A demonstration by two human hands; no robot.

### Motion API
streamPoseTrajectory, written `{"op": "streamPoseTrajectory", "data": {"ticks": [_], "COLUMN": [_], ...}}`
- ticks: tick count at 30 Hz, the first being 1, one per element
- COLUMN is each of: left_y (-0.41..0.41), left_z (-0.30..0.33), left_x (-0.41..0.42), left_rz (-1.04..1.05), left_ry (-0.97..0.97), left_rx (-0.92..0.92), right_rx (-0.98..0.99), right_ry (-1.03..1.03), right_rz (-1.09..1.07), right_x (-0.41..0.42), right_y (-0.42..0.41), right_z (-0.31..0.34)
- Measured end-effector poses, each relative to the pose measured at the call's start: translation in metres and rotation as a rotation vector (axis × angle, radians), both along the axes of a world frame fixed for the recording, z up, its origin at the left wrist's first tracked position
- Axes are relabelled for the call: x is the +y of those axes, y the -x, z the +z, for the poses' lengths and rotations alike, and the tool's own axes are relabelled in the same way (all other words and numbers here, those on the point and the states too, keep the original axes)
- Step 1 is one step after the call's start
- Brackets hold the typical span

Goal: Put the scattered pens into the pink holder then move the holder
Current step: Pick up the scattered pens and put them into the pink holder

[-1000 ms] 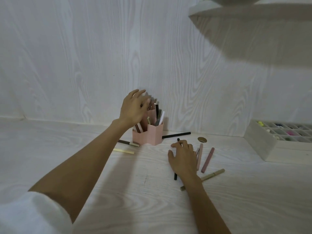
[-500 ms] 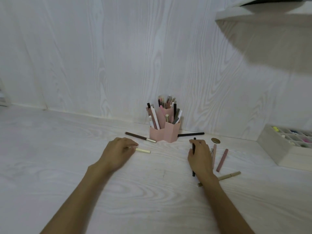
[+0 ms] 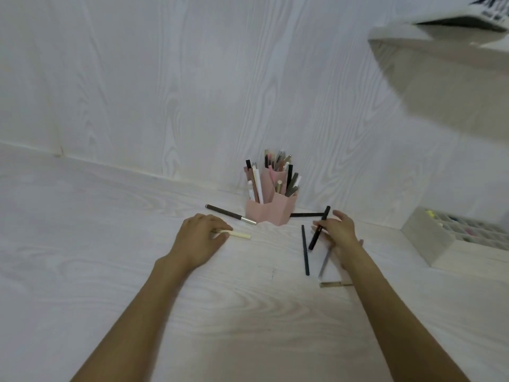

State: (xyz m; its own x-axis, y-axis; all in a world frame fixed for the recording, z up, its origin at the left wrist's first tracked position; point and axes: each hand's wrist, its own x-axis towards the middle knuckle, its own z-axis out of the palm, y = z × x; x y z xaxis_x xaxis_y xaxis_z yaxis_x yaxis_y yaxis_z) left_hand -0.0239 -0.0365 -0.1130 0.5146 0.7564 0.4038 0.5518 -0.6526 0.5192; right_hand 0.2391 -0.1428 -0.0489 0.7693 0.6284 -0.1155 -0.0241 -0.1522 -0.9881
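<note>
Pale whitewashed wood grain covers the counter (image 3: 82, 244). The holder (image 3: 271, 212) between the hands is pink. A cream pen (image 3: 238, 235) by the left hand (image 3: 199, 238); a black pen (image 3: 319, 230) in the right hand (image 3: 340, 232).

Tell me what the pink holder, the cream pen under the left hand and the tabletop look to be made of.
Pink holder: probably matte moulded plastic, going by its flat angular walls, even colour and lack of shine.
Cream pen: likely plastic with a dull finish; too small to be sure.
Tabletop: whitewashed wood or a wood-look laminate, judging by its swirling grain pattern and smooth, low-sheen surface.
</note>
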Motion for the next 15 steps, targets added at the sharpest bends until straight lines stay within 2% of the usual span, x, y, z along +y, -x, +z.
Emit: {"op": "streamPoseTrajectory", "data": {"ticks": [2, 6, 8, 10, 15], "left_y": [0.0, 0.0, 0.0, 0.0, 0.0], "left_z": [-0.001, -0.003, -0.004, -0.004, -0.007], "left_x": [0.001, 0.002, 0.002, 0.003, 0.005], "left_rz": [-0.002, 0.001, 0.001, -0.001, 0.005], "left_ry": [0.015, 0.033, 0.036, 0.042, 0.043], "left_rx": [-0.018, -0.041, -0.047, -0.055, -0.069], "right_rx": [0.126, 0.525, 0.621, 0.592, 0.244], "right_ry": [-0.103, -0.437, -0.52, -0.559, -0.529], "right_rz": [0.032, 0.206, 0.28, 0.31, 0.255], "right_x": [-0.001, -0.002, 0.001, 0.01, 0.041], "right_y": [0.004, 0.008, 0.01, 0.015, 0.03], "right_z": [0.022, 0.067, 0.086, 0.102, 0.116]}}
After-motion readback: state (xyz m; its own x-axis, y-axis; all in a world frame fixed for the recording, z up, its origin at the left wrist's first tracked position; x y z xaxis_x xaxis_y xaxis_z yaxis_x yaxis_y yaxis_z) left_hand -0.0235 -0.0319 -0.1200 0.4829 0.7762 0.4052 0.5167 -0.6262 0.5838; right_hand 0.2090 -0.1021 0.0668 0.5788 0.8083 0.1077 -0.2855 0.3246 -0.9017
